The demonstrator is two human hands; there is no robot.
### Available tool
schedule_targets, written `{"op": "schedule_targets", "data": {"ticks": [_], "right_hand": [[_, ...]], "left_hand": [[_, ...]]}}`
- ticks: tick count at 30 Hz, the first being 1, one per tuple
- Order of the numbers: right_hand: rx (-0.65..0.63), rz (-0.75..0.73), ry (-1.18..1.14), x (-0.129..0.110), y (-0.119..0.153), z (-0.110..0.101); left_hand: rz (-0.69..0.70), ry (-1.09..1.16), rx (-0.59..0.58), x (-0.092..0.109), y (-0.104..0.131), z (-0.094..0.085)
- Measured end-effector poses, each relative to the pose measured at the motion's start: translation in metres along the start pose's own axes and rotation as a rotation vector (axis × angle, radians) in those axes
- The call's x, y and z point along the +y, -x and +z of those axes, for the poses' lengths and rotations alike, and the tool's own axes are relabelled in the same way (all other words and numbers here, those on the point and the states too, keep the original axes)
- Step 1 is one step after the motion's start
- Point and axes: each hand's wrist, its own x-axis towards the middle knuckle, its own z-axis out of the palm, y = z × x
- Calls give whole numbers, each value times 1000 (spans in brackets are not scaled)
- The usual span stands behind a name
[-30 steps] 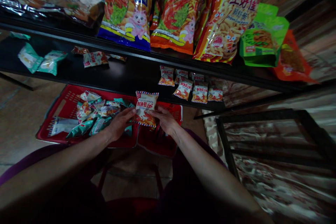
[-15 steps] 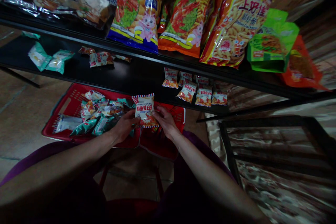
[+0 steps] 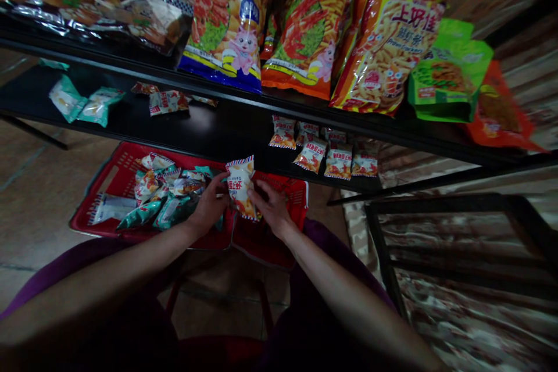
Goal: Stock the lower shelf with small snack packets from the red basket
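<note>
One small snack packet (image 3: 239, 186), pale with a striped edge, between both hands, over the place where two red baskets meet. Left hand (image 3: 209, 206) on its left side, right hand (image 3: 272, 206) on its right; fingers closed on the packet's sides, some tips hidden behind it. Packet is tilted, print facing up.

Left basket (image 3: 99, 181) has a loose heap of teal and striped packets (image 3: 146, 213). Right basket (image 3: 279, 253) is partly behind the right hand, contents too dark to tell.

Beyond, lower shelf (image 3: 226, 135): similar small packets (image 3: 339, 160) grouped at right, reddish ones (image 3: 168, 102) further left, teal ones (image 3: 101, 106) left of those. Big snack bags (image 3: 300, 29) stand on the upper shelf.

Risks, my judgement: slick wrapper could slip if either side grip loosens, dropping into a basket; hard pinching could crush the contents; reaching forward carelessly could knock the grouped packets askew.
</note>
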Motion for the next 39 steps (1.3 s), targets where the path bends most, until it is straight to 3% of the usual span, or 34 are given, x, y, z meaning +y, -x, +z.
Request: {"op": "schedule_targets", "data": {"ticks": [6, 9, 11, 13, 16, 18, 20, 23, 29, 34, 39], "right_hand": [[-91, -360, 278, -15, 8, -5], [-169, -480, 354, -20, 13, -2], [-147, -482, 293, -18, 15, 2], [-23, -352, 140, -14, 15, 5], [134, 52, -183, -8, 13, 9], [46, 302, -403, -7, 11, 9], [-120, 437, -566, -7, 11, 10], [-221, 455, -609, -7, 12, 10], [-88, 316, -485, -4, 8, 6], [-45, 376, -603, -4, 6, 4], [-7, 446, -615, 6, 8, 4]], "left_hand": [[-291, 386, -287, 20, 3, 0], [-372, 432, -253, 19, 5, 1], [-425, 440, -177, 18, 5, 0], [-449, 469, -119, 18, 4, -1], [-405, 524, -153, 19, 2, -2], [-359, 524, -202, 20, 1, -2], [-347, 491, -230, 20, 1, -2], [-328, 435, -222, 22, -3, -4], [-225, 340, -62, 35, -21, -16], [-191, 209, -10, 44, -27, -25], [-200, 223, -23, 48, -27, -28]]}}
